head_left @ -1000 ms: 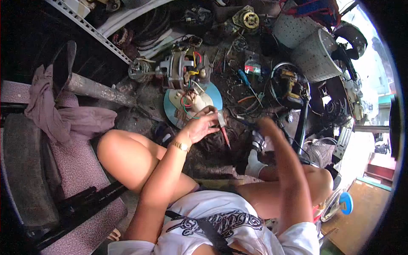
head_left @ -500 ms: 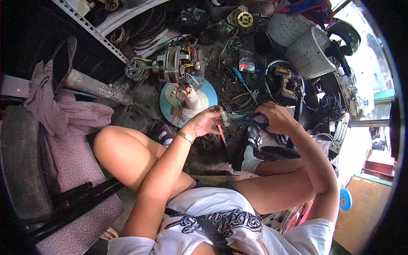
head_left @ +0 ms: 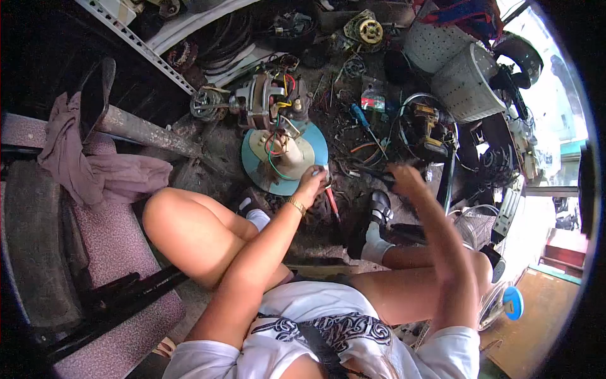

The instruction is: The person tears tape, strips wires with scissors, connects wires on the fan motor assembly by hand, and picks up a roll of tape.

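In the middle, my left hand (head_left: 311, 184) is closed, its fingertips pinching something small and pale that I cannot make out. It is beside the rim of a round blue base (head_left: 312, 140) with a cream centre. My right hand (head_left: 407, 181), blurred by motion, is wrapped round a dark-handled tool (head_left: 379, 175) like pliers or scissors. A motor (head_left: 259, 101) with coloured wires (head_left: 278, 142) rests above the base. Below my left hand, a red stick-like handle (head_left: 332, 203) slants towards the floor.
A blue-handled screwdriver (head_left: 361, 116) and a yellow-black power drill (head_left: 429, 126) lie on the dirty floor. White perforated baskets (head_left: 464, 88) stand at the upper right. A metal post (head_left: 142, 129) and a draped cloth (head_left: 123, 174) are at the left. Another motor (head_left: 364, 30) sits at the back.
My hands have moved apart; the tool in my right hand has come away from the pale piece at my left fingers. My left hand has shifted slightly right and its fingers have closed in.
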`<state>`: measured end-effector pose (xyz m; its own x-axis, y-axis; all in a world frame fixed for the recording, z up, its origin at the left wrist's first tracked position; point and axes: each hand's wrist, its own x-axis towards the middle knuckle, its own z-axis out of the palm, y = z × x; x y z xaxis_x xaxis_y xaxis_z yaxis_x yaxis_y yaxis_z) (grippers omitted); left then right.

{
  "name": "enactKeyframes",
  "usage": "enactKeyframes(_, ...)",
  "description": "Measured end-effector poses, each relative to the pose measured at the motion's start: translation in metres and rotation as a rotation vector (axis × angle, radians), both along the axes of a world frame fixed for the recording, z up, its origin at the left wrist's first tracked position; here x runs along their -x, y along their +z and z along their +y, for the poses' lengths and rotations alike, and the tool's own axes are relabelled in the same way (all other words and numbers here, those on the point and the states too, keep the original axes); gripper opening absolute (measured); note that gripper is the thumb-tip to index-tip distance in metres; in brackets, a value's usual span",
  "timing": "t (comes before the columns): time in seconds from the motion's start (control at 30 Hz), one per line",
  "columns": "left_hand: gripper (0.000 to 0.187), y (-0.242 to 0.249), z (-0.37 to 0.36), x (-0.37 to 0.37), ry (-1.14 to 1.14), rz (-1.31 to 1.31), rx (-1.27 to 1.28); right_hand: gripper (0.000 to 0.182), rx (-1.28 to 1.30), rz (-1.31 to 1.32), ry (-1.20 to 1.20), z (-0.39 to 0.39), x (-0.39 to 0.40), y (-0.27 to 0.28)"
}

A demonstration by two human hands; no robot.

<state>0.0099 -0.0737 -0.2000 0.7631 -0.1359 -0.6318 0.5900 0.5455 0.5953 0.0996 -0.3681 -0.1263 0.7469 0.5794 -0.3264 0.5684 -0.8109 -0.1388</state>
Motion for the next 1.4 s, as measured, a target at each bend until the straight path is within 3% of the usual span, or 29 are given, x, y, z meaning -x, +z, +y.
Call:
enactKeyframes(0.1, 0.031, -0.009, -0.011, 0.010, 0.015, 0.016, -0.096, 0.044, 0.046, 0.133, -0.325, 0.018, 0.028, -0.064)
enactKeyframes(0.13, 0.032, 0.003, -0.014, 0.014, 0.029, 0.047, -0.103, 0.048, -0.069, 0.052, -0.375, 0.028, 0.046, -0.081)
enactKeyframes(0.17, 0.033, 0.024, -0.018, 0.017, 0.043, 0.081, -0.110, 0.053, -0.159, -0.111, -0.221, 0.030, 0.063, -0.106)
enactKeyframes(0.23, 0.029, 0.056, -0.021, 0.028, 0.104, 0.027, -0.038, 0.046, -0.021, 0.168, -0.346, 0.045, 0.075, -0.107)
enactKeyframes(0.33, 0.025, 0.116, -0.020, 0.040, 0.118, -0.123, 0.118, 0.037, 0.140, 0.198, -0.281, 0.052, 0.075, -0.100)
enactKeyframes(0.4, 0.025, 0.148, -0.018, 0.047, 0.160, -0.235, 0.103, 0.029, -0.116, 0.101, -0.471, 0.091, 0.065, -0.031)
enactKeyframes(0.47, 0.025, 0.164, -0.015, 0.055, 0.225, -0.386, 0.105, 0.031, -0.867, 0.251, -0.577, 0.123, 0.050, -0.005)
enactKeyframes(0.53, 0.025, 0.181, -0.011, 0.061, 0.247, -0.453, 0.069, 0.028, -1.511, 0.808, -0.728, 0.159, 0.059, 0.064)
enactKeyframes(0.57, 0.025, 0.186, -0.009, 0.062, 0.263, -0.470, 0.041, 0.028, -1.599, 0.811, -0.619, 0.167, 0.063, 0.083)
enactKeyframes(0.63, 0.025, 0.188, -0.003, 0.065, 0.273, -0.507, -0.003, 0.030, -1.624, 0.829, -0.461, 0.178, 0.072, 0.107)
enactKeyframes(0.7, 0.025, 0.190, 0.004, 0.069, 0.286, -0.542, -0.049, 0.022, -1.650, 0.913, -0.511, 0.185, 0.080, 0.114)
enactKeyframes(0.83, 0.029, 0.190, 0.015, 0.072, 0.267, -0.569, -0.110, 0.013, -1.529, 0.847, -0.551, 0.195, 0.087, 0.120)
enactKeyframes(0.9, 0.031, 0.192, 0.018, 0.071, 0.265, -0.576, -0.121, 0.008, -1.544, 0.680, -0.499, 0.201, 0.085, 0.114)
enactKeyframes(1.0, 0.040, 0.194, 0.022, 0.069, 0.333, -0.608, -0.403, 0.007, -1.690, 0.577, -0.640, 0.217, 0.082, 0.110)
enactKeyframes(1.03, 0.040, 0.189, 0.024, 0.070, 0.338, -0.603, -0.400, 0.007, -1.684, 0.581, -0.641, 0.221, 0.080, 0.107)
enactKeyframes(1.13, 0.037, 0.190, 0.028, 0.072, 0.295, -0.649, -0.783, 0.009, -1.575, 0.447, -0.761, 0.237, 0.075, 0.103)
enactKeyframes(1.37, 0.030, 0.209, 0.037, 0.075, 0.229, -0.562, -0.894, 0.008, -1.530, 0.207, -0.793, 0.258, 0.066, 0.090)
enactKeyframes(1.4, 0.028, 0.210, 0.037, 0.073, 0.264, -0.656, -1.078, 0.008, -1.529, 0.208, -0.794, 0.260, 0.065, 0.090)
